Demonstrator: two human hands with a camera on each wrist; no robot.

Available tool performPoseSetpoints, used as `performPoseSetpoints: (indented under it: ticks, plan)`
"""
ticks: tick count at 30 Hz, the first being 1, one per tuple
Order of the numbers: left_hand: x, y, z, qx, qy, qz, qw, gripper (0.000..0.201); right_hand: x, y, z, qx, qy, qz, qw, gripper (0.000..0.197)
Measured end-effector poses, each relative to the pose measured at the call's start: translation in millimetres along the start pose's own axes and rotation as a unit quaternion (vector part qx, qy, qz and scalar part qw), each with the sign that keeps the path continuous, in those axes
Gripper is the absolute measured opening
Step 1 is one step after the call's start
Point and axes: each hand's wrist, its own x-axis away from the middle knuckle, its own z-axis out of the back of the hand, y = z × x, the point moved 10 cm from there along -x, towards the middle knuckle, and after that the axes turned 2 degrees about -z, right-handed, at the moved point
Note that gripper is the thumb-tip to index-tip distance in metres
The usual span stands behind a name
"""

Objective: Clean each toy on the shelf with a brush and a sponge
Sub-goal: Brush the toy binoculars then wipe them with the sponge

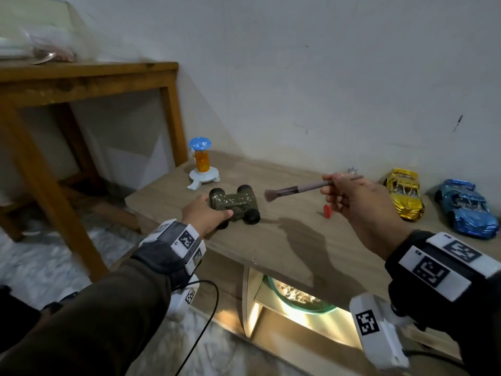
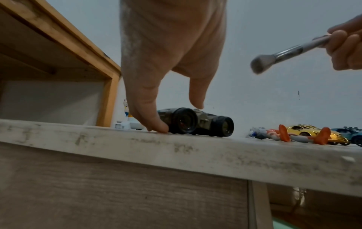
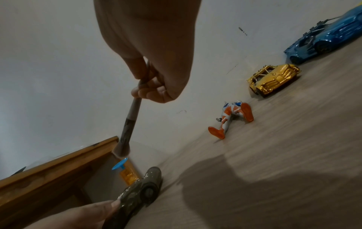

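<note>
- Nearest us, at the front edge of the shelf [image 1: 311, 256], our left hand [image 1: 206, 215] grips the toy binoculars [image 1: 234, 203]; the thumb lies curled along the near barrel and, in the left wrist view, another finger reaches over the top while the binoculars rest on the shelf.
- Just right of them and raised above the shelf, the brush [image 1: 306, 187] hangs in our right hand [image 1: 360, 204], its fingers [image 1: 334, 198] clenched round the thin handle; the bristle head points left at the binoculars, near but apart.
- The brush's long axis runs left to right, roughly crosswise to the barrels, which run near to far. We judge the next stroke needs only a short travel left and down, the left hand being the one on the toy.
- The binoculars are hard, olive with pale flecks, with black ribbed lens rims; the bristles look soft and dense, the ferrule metallic, the shelf a pale, scuffed wood grain.
- Farther back lie an orange-footed figure [image 3: 231, 119], a glossy gold car [image 1: 405, 194] and a blue car [image 1: 466, 208]; a blue-topped toy [image 1: 202, 162] stands at the left.
- We see no sponge.
</note>
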Motion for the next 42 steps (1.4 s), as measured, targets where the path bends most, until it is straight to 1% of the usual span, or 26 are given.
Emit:
performPoseSetpoints:
  ticks: [3, 5, 7, 13, 18, 24, 26, 28, 32, 38, 42]
  plan:
    - [-6.0, -0.4, -1.9, 0.007, -0.001, 0.008, 1.000, 0.061, -1.7, 2.0, 0.3, 0.004, 0.006, -0.003, 1.000, 0.020]
    - [-9.0, -1.5, -2.3, 0.026, -0.003, 0.013, 1.000, 0.060, -3.7, 4.2, 2.0, 0.006, 0.007, -0.006, 1.000, 0.020]
    - [-11.0, -0.7, -3.1, 0.021, -0.011, 0.011, 1.000, 0.059, -5.0, 6.0, 3.2, 0.013, 0.007, -0.008, 1.000, 0.020]
    - [-11.7, -4.6, -15.2, 0.128, -0.076, 0.041, 0.988, 0.061, -5.3, 7.2, 6.8, 0.018, 0.010, -0.006, 1.000, 0.019]
    - [-7.3, -8.6, -26.4, 0.192, -0.109, 0.057, 0.974, 0.077, -2.5, 6.6, 9.2, 0.016, 0.009, -0.006, 1.000, 0.020]
    - [7.4, 1.9, -38.6, 0.261, -0.141, 0.024, 0.955, 0.087, 2.4, -0.6, 27.8, -0.003, 0.027, 0.004, 1.000, 0.019]
    - [19.5, 11.7, -46.3, 0.296, -0.157, 0.013, 0.942, 0.087, 6.0, -6.1, 41.2, -0.010, 0.038, 0.010, 0.999, 0.019]
    - [37.4, 29.1, -55.5, 0.344, -0.175, -0.003, 0.923, 0.087, 13.7, -15.9, 58.3, -0.033, 0.050, 0.018, 0.998, 0.021]
    - [81.3, 71.6, -79.1, 0.397, -0.208, -0.047, 0.893, 0.087, 40.1, -40.6, 108.8, -0.069, 0.109, 0.060, 0.990, 0.022]
    - [170.4, 124.5, -142.0, 0.419, -0.281, -0.099, 0.858, 0.086, 110.4, -79.1, 202.9, -0.075, 0.216, 0.158, 0.961, 0.027]
    - [227.5, 139.5, -178.9, 0.429, -0.317, -0.138, 0.835, 0.092, 164.4, -93.0, 251.7, -0.032, 0.274, 0.222, 0.935, 0.028]
